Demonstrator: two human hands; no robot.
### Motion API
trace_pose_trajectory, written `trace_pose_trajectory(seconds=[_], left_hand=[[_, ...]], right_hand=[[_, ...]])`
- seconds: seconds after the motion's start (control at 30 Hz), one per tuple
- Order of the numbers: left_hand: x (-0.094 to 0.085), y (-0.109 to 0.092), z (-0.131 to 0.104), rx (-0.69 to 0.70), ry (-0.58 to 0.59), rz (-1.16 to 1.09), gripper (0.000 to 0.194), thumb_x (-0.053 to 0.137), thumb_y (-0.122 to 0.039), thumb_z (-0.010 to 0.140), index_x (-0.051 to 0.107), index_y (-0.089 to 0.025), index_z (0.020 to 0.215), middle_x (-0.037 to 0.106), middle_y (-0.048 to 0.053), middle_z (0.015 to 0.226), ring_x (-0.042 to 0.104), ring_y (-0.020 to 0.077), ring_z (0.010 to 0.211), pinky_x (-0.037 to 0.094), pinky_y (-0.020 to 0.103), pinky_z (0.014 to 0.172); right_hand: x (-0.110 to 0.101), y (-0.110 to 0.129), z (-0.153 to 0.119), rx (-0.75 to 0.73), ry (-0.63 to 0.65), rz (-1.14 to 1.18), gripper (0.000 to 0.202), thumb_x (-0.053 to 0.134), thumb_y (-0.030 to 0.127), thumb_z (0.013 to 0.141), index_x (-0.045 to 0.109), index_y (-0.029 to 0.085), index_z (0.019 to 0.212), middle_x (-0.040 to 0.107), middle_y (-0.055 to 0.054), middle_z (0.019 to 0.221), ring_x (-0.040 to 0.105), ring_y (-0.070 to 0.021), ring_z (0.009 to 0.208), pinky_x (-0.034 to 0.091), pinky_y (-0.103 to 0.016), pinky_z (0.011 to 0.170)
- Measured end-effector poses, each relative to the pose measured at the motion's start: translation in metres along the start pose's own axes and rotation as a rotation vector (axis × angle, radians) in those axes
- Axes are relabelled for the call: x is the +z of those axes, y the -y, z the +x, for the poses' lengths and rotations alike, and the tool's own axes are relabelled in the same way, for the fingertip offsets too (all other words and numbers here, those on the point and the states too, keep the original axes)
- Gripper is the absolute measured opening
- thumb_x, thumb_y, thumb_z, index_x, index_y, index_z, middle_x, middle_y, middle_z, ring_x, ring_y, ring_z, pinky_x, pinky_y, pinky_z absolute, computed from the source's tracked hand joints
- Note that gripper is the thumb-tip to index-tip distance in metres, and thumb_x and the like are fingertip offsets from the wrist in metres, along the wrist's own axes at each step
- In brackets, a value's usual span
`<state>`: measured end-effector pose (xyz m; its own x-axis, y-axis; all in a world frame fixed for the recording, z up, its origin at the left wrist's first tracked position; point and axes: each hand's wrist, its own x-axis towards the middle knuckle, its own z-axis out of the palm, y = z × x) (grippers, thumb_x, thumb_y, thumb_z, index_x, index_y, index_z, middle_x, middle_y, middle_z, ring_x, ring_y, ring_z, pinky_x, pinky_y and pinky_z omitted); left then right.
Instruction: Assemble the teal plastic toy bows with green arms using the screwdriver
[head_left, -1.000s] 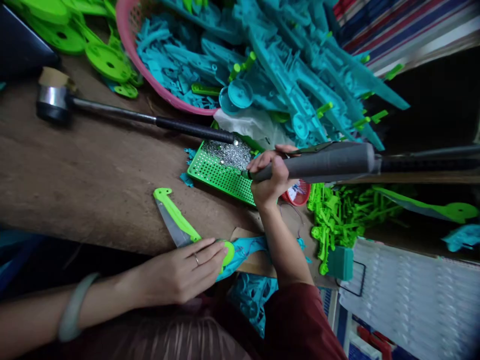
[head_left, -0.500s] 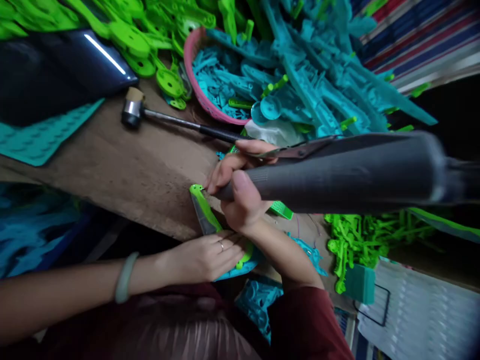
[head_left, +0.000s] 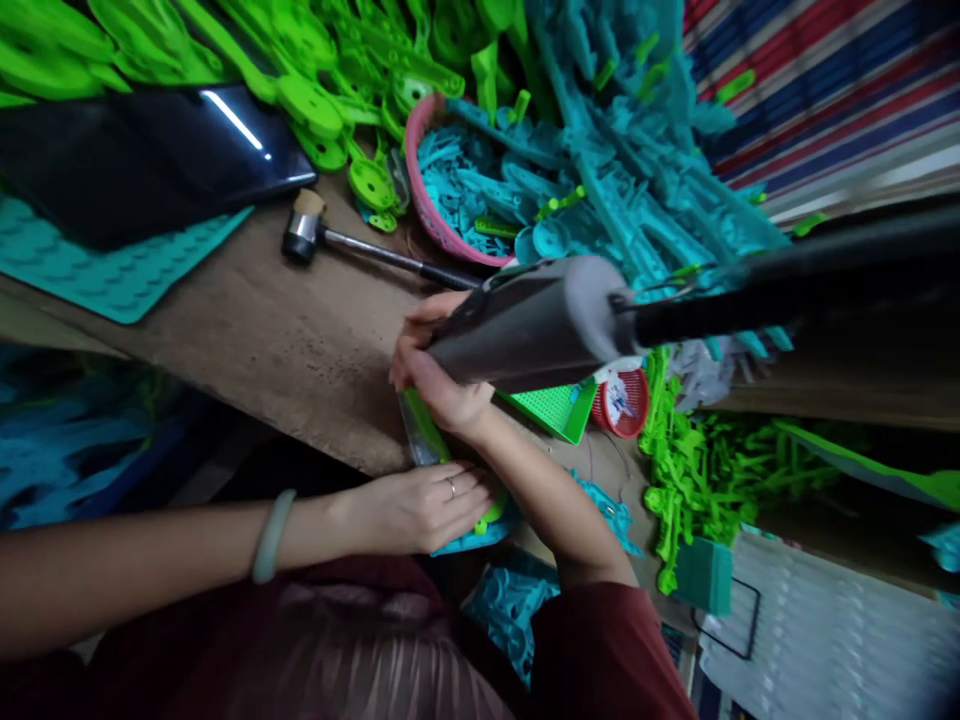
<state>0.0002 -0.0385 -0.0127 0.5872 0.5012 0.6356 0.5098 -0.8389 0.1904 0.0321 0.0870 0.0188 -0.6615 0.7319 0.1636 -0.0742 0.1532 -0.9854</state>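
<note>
My right hand [head_left: 442, 385] is wrapped round a dark grey electric screwdriver [head_left: 525, 325], a thick cylinder with a black cord at its rear end. Its tip is hidden behind my fingers, close over the upper end of a bright green and grey plastic piece [head_left: 422, 430]. My left hand [head_left: 431, 508], with a ring, lies over the lower part of this piece and presses it down at the bench edge. A teal part [head_left: 472, 540] shows under the left fingers. Just beyond the right hand lies a two-faced mallet [head_left: 304, 228].
A pink basket [head_left: 420, 190] of teal parts stands at the back, among green and teal heaps. The black glossy panel [head_left: 172, 150] sits on a teal mat [head_left: 135, 270]. Right of my hand are a green tray [head_left: 562, 410], a red basket [head_left: 628, 405] and green pieces [head_left: 705, 490].
The screwdriver has swung, its rear end now nearer the camera's middle, and my right hand has moved slightly left over the green piece's upper end. My left hand stays on the piece.
</note>
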Motion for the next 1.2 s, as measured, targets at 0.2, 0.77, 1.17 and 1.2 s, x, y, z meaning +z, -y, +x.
trace_pose_trajectory(seconds=[0.2,0.77,1.17,1.2], left_hand=[[-0.017,0.030,-0.017,0.027,0.083,-0.100,0.038,0.045,-0.007,0.097,0.062,-0.010,0.131,0.071,0.013,0.130,0.064,0.0222,0.123,0.046,0.038,0.113],[0.028,0.020,0.034,0.018,0.399,0.007,0.044,0.035,-0.026,0.100,0.062,-0.012,0.132,0.064,0.022,0.137,0.065,0.0382,0.117,0.053,0.056,0.096],[0.006,0.055,0.010,0.172,0.426,0.127,0.046,0.038,-0.017,0.096,0.058,-0.015,0.138,0.062,0.019,0.141,0.066,0.0337,0.121,0.057,0.049,0.097],[0.006,0.055,0.012,0.200,0.408,0.145,0.047,0.039,-0.017,0.096,0.056,-0.016,0.140,0.063,0.019,0.139,0.067,0.0333,0.119,0.058,0.048,0.095]], right_hand=[[-0.050,0.079,-0.018,-0.375,-0.262,0.056,0.032,0.065,0.049,0.086,0.053,0.032,0.111,0.052,0.010,0.062,0.054,-0.0107,0.048,0.051,-0.025,0.048],[-0.241,0.066,-0.340,0.366,-1.088,-1.067,0.043,0.047,0.050,0.094,0.054,0.016,0.119,0.060,-0.014,0.110,0.059,-0.0251,0.103,0.050,-0.042,0.092],[-0.232,0.033,-0.337,0.514,-0.678,-1.006,0.017,0.047,0.028,0.100,0.060,0.017,0.095,0.062,-0.006,0.097,0.054,-0.0185,0.094,0.043,-0.032,0.088],[-0.234,0.033,-0.333,0.519,-0.696,-1.012,0.019,0.046,0.029,0.101,0.060,0.016,0.098,0.061,-0.007,0.098,0.054,-0.0186,0.094,0.042,-0.032,0.087]])
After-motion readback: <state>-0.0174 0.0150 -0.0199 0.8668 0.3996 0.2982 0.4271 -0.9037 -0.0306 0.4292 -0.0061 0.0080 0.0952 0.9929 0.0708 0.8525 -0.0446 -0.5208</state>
